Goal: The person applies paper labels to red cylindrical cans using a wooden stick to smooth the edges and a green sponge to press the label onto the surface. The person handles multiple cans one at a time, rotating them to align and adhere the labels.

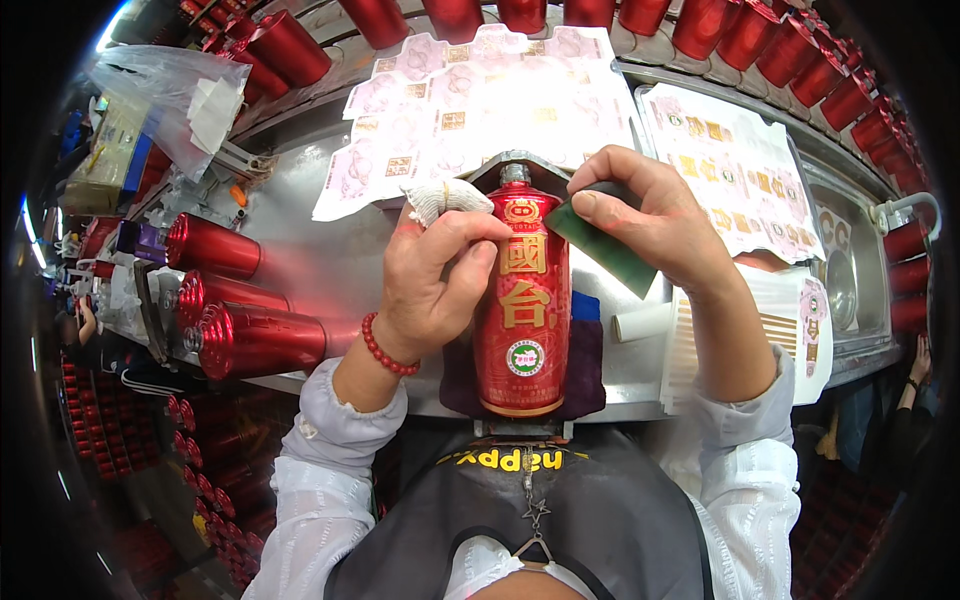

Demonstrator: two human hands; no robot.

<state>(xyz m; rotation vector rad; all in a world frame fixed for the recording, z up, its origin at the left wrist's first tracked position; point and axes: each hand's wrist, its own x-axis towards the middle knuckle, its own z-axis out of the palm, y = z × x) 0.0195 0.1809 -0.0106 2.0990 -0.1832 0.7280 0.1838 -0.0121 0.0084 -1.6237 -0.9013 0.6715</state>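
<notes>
A red glossy bottle [523, 285] lies on its back before me, neck pointing away. Gold raised characters, a gold crest and a round green-and-white emblem [525, 358] are on its front. My left hand [442, 277] is at the bottle's upper left side, thumb and index fingertip close together at the topmost large character; whether something is pinched there I cannot tell. White cloth [448, 201], tied with a band, wraps one or more of its fingers. My right hand [637, 210] grips a flat green scraper [606, 251], its corner near the bottle's right shoulder.
Beneath the bottle is a dark purple cloth [589, 367]. Label sheets [420, 112] cover the metal table beyond, with more gold-character sheets [731, 169] and strips [724, 352] at right. Red bottles [262, 337] lie at left; others [705, 26] line the far conveyor. Another person's hand [921, 360] shows far right.
</notes>
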